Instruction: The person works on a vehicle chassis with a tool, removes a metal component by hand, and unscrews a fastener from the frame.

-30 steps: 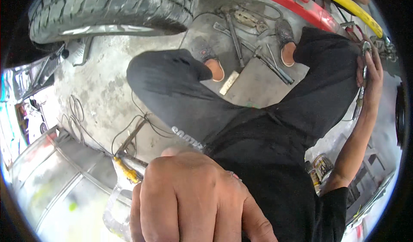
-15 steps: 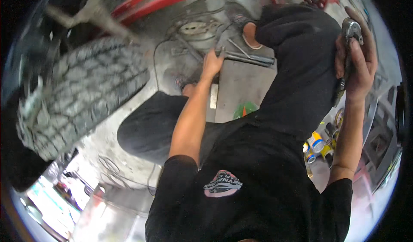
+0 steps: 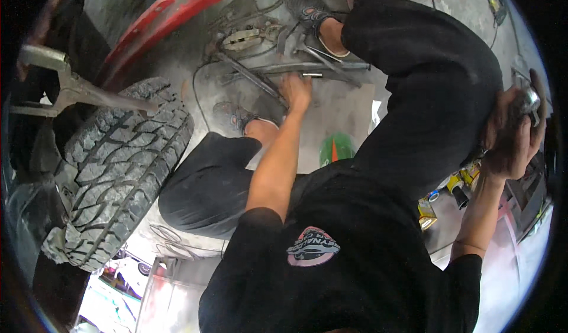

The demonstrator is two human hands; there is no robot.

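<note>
My left hand (image 3: 297,90) reaches down to the floor with its fingers curled beside several long dark metal bars (image 3: 349,66). A short shiny metal piece (image 3: 312,75) shows right at its fingertips; what the fingers close on is hidden. Another bar (image 3: 251,75) slants down toward the same hand from the left. Out to the right, my right hand (image 3: 513,140) is raised beside my knee. It grips a metal hand tool with a rounded shiny head (image 3: 526,101); the rest of the tool is covered by the hand, so its kind is unclear.
A large knobby tyre (image 3: 127,167) stands at the left, below a metal arm (image 3: 77,87). A red beam (image 3: 171,13) curves across the top. Between my legs is a green container (image 3: 337,149). Several cans (image 3: 455,185) stand at the right, and a loose cable (image 3: 171,241) lies lower left.
My right hand has moved outward and slightly down with the metal tool, which has turned. My left hand has shifted slightly right and down, and the bars beside it now lie differently.
</note>
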